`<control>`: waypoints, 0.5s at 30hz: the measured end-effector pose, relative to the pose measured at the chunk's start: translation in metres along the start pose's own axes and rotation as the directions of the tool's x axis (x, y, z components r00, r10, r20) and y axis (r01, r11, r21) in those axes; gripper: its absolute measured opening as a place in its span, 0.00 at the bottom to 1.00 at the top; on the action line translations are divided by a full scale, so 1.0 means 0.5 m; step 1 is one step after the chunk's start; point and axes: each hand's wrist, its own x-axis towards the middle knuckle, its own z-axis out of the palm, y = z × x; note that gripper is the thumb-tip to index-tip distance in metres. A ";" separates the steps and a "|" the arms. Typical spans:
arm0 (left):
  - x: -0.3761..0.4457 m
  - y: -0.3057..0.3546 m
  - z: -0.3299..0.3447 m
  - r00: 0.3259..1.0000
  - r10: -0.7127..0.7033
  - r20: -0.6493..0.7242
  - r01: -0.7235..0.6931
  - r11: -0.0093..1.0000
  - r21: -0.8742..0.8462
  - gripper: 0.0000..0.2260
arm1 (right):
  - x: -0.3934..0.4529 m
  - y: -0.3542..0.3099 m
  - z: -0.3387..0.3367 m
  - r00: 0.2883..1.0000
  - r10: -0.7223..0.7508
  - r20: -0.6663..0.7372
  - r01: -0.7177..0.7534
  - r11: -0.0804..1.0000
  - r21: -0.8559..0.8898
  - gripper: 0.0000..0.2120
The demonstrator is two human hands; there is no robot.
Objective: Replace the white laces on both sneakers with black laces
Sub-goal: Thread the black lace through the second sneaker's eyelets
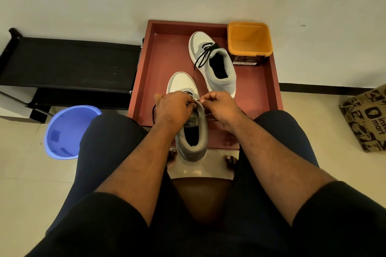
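Note:
Two grey-and-white sneakers lie on a reddish-brown tray. The far sneaker is threaded with a black lace whose ends hang loose over its side. The near sneaker lies between my knees, toe pointing away. My left hand grips its tongue and upper at the eyelets. My right hand pinches a lace end right beside the left hand's fingertips. A black lace loops down at the sneaker's left side. My hands hide the eyelets.
An orange square tub stands at the tray's back right corner. A blue plastic bucket sits on the floor to the left, below a black rack. A printed paper bag stands at the right. The wall is just behind the tray.

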 end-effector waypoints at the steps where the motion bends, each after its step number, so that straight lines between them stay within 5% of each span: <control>1: 0.000 -0.001 0.000 1.000 0.001 -0.003 -0.001 1.000 -0.011 0.08 | 0.002 0.003 0.003 1.000 -0.008 -0.016 0.008 1.000 -0.005 0.06; 5: 0.003 -0.013 -0.020 0.999 -0.039 0.029 0.040 0.997 -0.067 0.08 | -0.004 -0.005 0.014 0.994 -0.020 -0.107 0.025 0.999 0.044 0.08; 8: 0.007 -0.026 -0.036 0.992 -0.115 0.044 0.120 0.986 -0.117 0.10 | -0.016 -0.034 0.007 0.986 -0.023 -0.163 0.070 0.953 0.293 0.08; 11: 0.011 -0.038 -0.045 0.989 -0.141 0.033 0.145 0.970 -0.197 0.12 | -0.029 -0.066 -0.020 0.991 0.009 -0.130 0.090 0.676 0.732 0.08; 13: 0.010 -0.038 -0.047 0.994 -0.105 0.007 0.105 0.981 -0.165 0.15 | -0.033 -0.076 -0.044 0.991 0.017 -0.133 0.107 0.499 0.860 0.08; 15: 0.008 -0.031 -0.046 0.998 -0.067 0.007 0.068 0.993 -0.101 0.19 | -0.034 -0.078 -0.062 0.983 -0.025 -0.181 0.158 0.618 0.770 0.08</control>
